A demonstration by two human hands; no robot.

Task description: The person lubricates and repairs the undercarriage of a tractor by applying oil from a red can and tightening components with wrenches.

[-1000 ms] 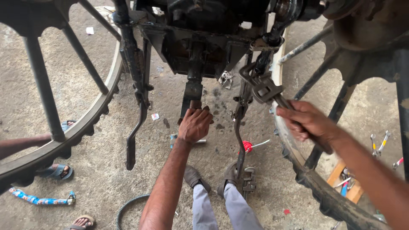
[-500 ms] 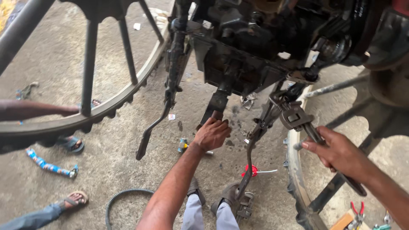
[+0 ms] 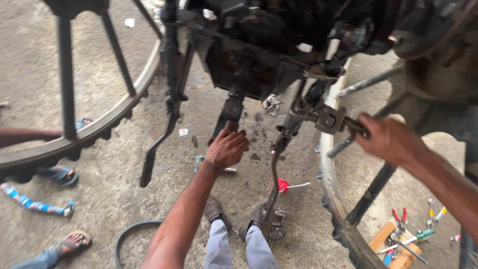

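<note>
Gripping a pipe wrench (image 3: pixel 326 119), right hand (image 3: pixel 391 139); left hand (image 3: pixel 227 148) clasps a black bracket (image 3: pixel 230 112).

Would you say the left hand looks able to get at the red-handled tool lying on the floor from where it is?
Probably yes: the left hand grips a bracket just above and left of the red-handled tool, with only the thin bent lever standing between them.

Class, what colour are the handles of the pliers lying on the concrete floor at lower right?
Red, on the metal pliers; seen in the head view.

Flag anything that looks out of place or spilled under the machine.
Dark drip spots stain the concrete beside the left hand, like leaked oil. Hand tools lie scattered loose by the right wheel.
</note>
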